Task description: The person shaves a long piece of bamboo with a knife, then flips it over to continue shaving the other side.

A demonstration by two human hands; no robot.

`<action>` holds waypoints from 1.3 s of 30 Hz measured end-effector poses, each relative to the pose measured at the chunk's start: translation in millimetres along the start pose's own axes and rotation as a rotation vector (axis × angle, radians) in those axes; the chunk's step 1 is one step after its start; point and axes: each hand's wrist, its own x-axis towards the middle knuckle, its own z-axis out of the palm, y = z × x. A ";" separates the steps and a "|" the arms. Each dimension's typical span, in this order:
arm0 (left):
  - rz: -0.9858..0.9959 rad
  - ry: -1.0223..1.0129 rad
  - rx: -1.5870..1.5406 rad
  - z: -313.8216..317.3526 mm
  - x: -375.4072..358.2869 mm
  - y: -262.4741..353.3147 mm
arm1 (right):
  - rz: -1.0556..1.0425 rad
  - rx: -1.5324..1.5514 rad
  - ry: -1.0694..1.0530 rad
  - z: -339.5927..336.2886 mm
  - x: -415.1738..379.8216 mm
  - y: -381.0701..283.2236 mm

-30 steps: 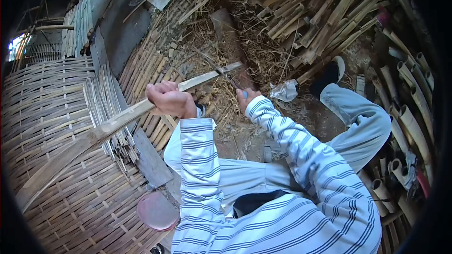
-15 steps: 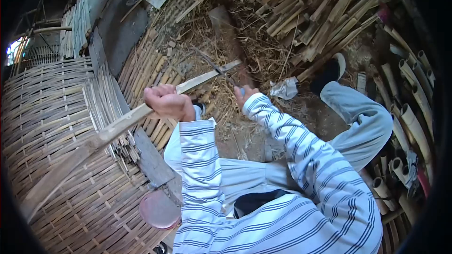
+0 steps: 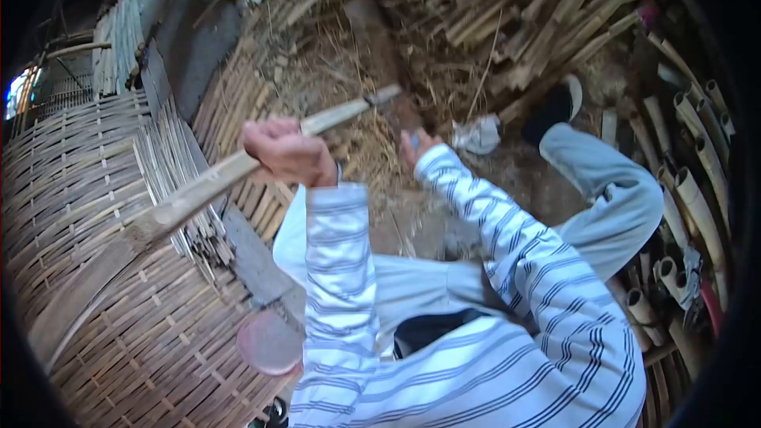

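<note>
Left hand (image 3: 289, 150): one, ours, fist closed round the strip (image 3: 216, 182)
Strip: one, running from near left over the mat (image 3: 71, 190) to the centre
Right hand (image 3: 418, 148): one, ours, fingers curled round one blurred tool (image 3: 414, 141)
Mat: one, woven, left
Wad (image 3: 477, 135): one, pale, right of our right hand
Tubes (image 3: 696, 206): many, right, contents unclear
</note>
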 end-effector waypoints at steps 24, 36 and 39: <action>0.029 -0.080 0.055 -0.5 -19.8 0.4 | -0.062 0.089 -0.082 -34.7 -8.8 -13.5; 0.013 -0.089 -0.016 7.9 -18.5 -1.1 | 0.163 0.037 -0.163 -20.9 22.9 8.7; 0.044 -0.121 0.036 18.9 -24.3 1.1 | 0.122 0.133 -0.140 -30.4 -2.9 -17.7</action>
